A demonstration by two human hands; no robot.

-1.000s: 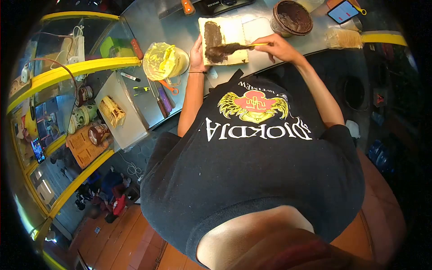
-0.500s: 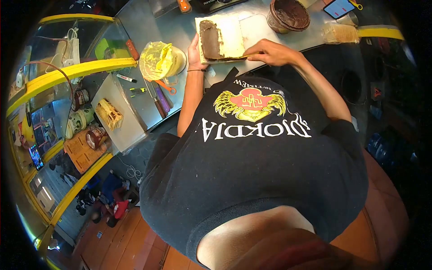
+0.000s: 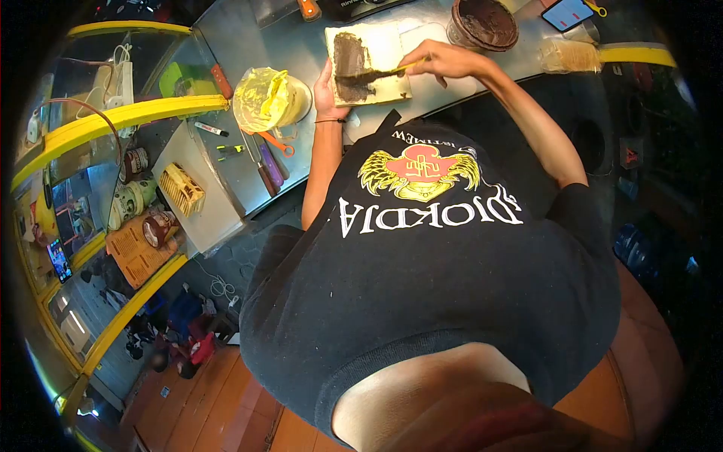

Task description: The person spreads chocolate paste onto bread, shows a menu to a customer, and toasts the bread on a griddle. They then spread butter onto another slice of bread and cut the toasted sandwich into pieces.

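Note:
My left hand (image 3: 327,94) holds a pale rectangular slab of bread (image 3: 388,49) by its left side. Dark brown spread (image 3: 349,54) covers the slab's left part. In my right hand (image 3: 444,60) is a thin spreading knife (image 3: 399,69) with a yellowish handle; its dark-coated blade lies across the spread. A tub of brown spread (image 3: 482,26) stands beyond my right hand. Left of my left hand stands a container with yellow spread (image 3: 267,98) smeared over its top.
Knives with purple and brown handles (image 3: 271,167), a marker (image 3: 212,129) and a tray with a striped loaf (image 3: 181,188) are at the left. A phone (image 3: 566,13) and a packet of bread (image 3: 570,56) are at the upper right. Seated people (image 3: 192,339) appear at lower left.
My right hand and the knife have moved up from the slab's near edge to its middle. Brown spread now reaches nearer the lower edge, with the blade over it.

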